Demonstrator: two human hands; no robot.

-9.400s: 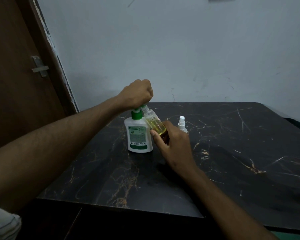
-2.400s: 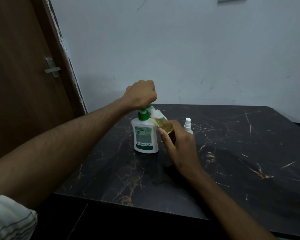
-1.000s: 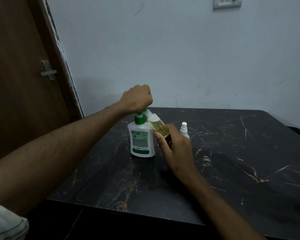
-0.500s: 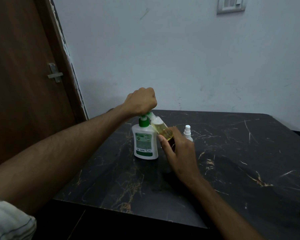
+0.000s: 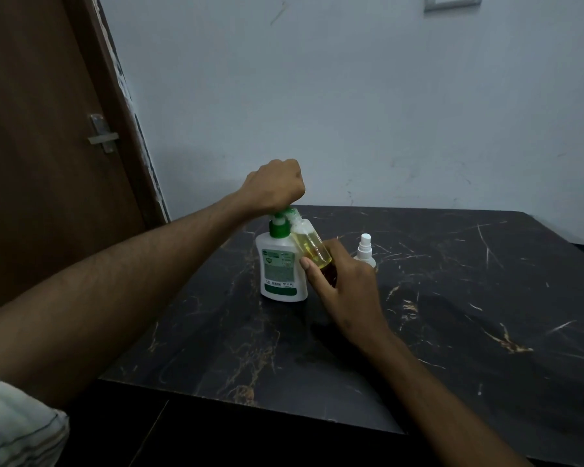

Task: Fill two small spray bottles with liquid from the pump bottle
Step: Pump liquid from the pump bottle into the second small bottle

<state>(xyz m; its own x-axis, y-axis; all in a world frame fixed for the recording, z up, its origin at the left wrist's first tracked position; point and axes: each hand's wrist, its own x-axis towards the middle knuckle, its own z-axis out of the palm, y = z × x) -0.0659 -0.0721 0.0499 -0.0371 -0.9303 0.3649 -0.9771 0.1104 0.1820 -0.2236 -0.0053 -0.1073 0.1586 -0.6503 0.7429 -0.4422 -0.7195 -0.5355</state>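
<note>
- The pump bottle (image 5: 283, 264) stood on the table (image 5: 452, 315), left of centre.
- The left hand (image 5: 274, 187) sat on its top.
- An open bottle (image 5: 310, 246), held by the right hand (image 5: 346, 284), leaned against its right side.
- A capped spray bottle (image 5: 364, 249) stood behind that hand.

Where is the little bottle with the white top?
The little spray bottle with the white top stands on the black table, just behind the right hand, right of the pump bottle.

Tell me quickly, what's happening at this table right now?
A person is filling a small clear bottle from a white pump bottle on a dark marble table. The left hand, fisted, presses on the green pump head, while the right hand holds the small bottle tilted with its mouth at the spout; yellowish liquid shows inside. A second spray bottle, capped, stands just behind.
</note>
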